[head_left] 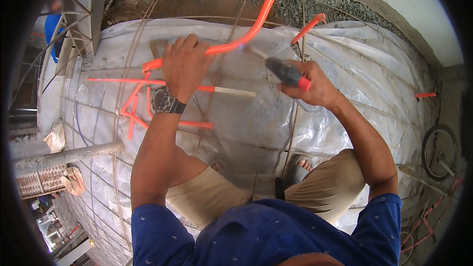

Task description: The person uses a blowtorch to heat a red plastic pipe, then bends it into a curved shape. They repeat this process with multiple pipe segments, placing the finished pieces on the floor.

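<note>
The person squats on a clear plastic sheet (345,69) laid under a grid of thin steel reinforcing bars (295,133), and the step in hand looks like heat-bending a conduit. The left hand (183,64), wearing a dark wristwatch (166,101), is clenched around a long bent orange plastic conduit pipe (256,22), gripping it just left of its curve. From that grip the pipe rises toward one o'clock, up past the gravel edge at the top of the view. The right hand (315,86) is wrapped around a dark handheld torch with a red collar (285,71), whose nozzle points toward ten o'clock at the pipe's bend, very near it; whether a flame burns cannot be told.

Below the left hand, at about eight o'clock from it, lie several more short orange pipe pieces (133,111) on the mesh. A second orange pipe end (308,27) stands at twelve o'clock from the right hand.

Judging from this, the next move calls for keeping the nozzle trained on the curve while the left hand presses steadily, so the softened wall bends without kinking or scorching.
</note>
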The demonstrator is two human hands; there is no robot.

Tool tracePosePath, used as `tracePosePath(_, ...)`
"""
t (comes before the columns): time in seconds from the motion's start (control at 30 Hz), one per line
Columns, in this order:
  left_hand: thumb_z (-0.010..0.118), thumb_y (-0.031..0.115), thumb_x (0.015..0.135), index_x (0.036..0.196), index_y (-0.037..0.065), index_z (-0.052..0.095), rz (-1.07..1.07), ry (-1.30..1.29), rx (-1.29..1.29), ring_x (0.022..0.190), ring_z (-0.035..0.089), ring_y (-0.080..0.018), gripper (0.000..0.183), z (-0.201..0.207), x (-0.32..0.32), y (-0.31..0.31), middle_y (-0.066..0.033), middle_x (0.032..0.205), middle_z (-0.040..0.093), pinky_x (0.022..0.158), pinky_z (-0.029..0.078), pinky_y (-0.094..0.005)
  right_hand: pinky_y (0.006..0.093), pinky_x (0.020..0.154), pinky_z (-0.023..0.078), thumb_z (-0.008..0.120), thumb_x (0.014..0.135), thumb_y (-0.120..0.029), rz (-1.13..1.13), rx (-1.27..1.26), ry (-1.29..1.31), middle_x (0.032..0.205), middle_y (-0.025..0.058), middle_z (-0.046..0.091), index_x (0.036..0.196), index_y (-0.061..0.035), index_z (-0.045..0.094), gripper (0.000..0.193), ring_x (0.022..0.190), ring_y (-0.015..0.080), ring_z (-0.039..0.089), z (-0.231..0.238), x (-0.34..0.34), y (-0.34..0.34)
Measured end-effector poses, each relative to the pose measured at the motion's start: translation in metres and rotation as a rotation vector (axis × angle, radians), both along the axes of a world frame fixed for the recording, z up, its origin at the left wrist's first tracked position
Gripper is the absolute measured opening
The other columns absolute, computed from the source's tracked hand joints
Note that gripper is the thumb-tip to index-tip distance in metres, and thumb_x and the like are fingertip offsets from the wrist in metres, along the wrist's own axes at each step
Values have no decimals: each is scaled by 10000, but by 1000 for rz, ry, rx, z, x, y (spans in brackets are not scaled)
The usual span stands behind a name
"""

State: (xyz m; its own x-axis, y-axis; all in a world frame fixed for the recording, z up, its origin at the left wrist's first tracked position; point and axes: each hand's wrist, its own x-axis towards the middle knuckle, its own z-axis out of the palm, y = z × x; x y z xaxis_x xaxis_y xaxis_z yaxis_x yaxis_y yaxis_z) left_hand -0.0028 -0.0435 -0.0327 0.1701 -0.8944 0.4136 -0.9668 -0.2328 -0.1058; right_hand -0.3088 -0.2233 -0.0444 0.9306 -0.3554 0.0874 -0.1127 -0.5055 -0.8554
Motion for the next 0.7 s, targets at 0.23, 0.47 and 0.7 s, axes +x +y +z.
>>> tracePosePath(0.23,872,358,858,1077,128,822,-2,-7,-36,973,660,-278,321,-2,-2,-1,-37,1005,681,818,490,-457,378,839,566,817,928,-225,-20,-24,49,946,120,743,1345,-41,730,464,853,180,680,0,0,1)
tracePosePath(0.47,872,351,856,1084,127,813,17,19,-21,978,660,-286,324,-5,-2,0,-44,1000,677,823,487,-465,396,905,580,823,914,-199,-335,130,118,1063,162,792,1374,-28,722,501,895,276,726,2,2,3)
tracePosePath(0.7,873,342,857,1079,134,810,40,36,3,983,658,-279,311,-6,-3,-3,-36,1010,684,830,488,-463,398,901,582,826,910,-203,-356,148,58,1071,168,780,1404,-35,712,534,927,286,742,5,6,6)
